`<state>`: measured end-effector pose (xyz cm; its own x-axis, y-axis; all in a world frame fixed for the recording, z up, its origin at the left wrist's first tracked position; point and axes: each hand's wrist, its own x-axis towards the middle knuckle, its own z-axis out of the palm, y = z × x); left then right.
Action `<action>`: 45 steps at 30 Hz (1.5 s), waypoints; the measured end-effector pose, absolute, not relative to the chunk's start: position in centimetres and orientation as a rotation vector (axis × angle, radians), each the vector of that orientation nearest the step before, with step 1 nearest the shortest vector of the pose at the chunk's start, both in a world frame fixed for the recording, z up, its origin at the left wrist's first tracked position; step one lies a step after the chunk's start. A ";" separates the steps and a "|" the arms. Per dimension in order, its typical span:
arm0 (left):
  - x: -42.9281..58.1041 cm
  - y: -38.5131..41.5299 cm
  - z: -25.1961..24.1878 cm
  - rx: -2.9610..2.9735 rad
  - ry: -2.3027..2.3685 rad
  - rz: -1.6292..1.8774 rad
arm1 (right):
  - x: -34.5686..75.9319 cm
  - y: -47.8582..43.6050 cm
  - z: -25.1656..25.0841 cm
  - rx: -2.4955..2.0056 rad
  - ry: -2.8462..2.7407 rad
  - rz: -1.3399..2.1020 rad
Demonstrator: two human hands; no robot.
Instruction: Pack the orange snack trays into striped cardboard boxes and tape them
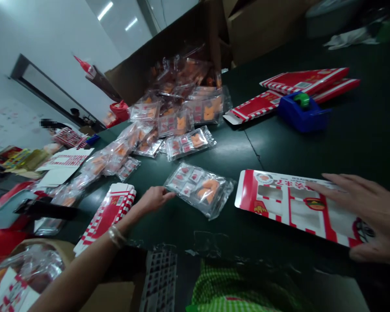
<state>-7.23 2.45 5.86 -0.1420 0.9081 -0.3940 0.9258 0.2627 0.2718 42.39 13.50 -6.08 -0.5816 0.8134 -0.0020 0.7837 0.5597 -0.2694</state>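
Overhead strip lights (105, 11) give even but fairly dim light, with few hard shadows. Soft glare on the plastic bags (198, 188) and dark table top (247, 147). Heavy wide-angle bend at the edges. Bottom corners dark and soft; right hand (370, 216) possibly slightly motion-blurred.

My frame cuts off the right hand (373, 216). Print on the carton blank (289, 203) is too small to read, and the far plastic packets (188, 73) blur together.

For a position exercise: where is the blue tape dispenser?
The blue tape dispenser sits upper right in the head view, beside the red flat cartons, beyond the right hand.
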 end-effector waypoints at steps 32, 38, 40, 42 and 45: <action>-4.5 3.5 3.4 1.074 1.302 0.605 | 37.8 14.7 -0.7 -0.892 -2.725 0.429; -4.0 1.3 2.2 0.767 1.178 0.880 | 37.4 14.9 -1.4 -0.865 -2.773 0.383; -3.5 1.4 2.2 0.857 1.113 0.812 | 36.7 14.9 -1.4 -0.859 -2.779 0.415; -3.7 2.1 2.7 1.003 1.084 0.686 | 36.2 14.9 -1.4 -0.851 -2.784 0.458; -4.4 4.2 3.9 1.175 1.051 0.451 | 35.8 14.8 -1.8 -0.868 -2.781 0.497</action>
